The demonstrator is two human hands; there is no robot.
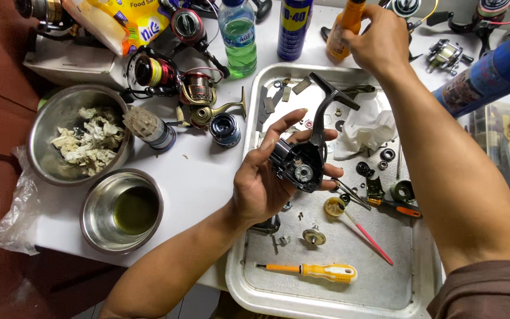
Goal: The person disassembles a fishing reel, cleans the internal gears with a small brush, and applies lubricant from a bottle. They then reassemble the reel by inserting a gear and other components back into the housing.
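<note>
Over the metal tray, your left hand grips the black opened reel body, stem pointing up-right. Your right hand clasps the orange bottle beyond, past the white rag.

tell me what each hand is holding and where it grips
The left hand cradles an opened black fishing reel body by its underside. The right hand grips an orange bottle around its middle.

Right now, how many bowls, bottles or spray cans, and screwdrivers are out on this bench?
Steel bowls: 2, one with crumpled tissue, one with greenish liquid.
Bottles and cans: 4, green bottle, blue spray can, orange bottle under the right hand, large blue can.
Screwdrivers: 2, yellow-handled, orange-handled.
Total: 8.
</note>
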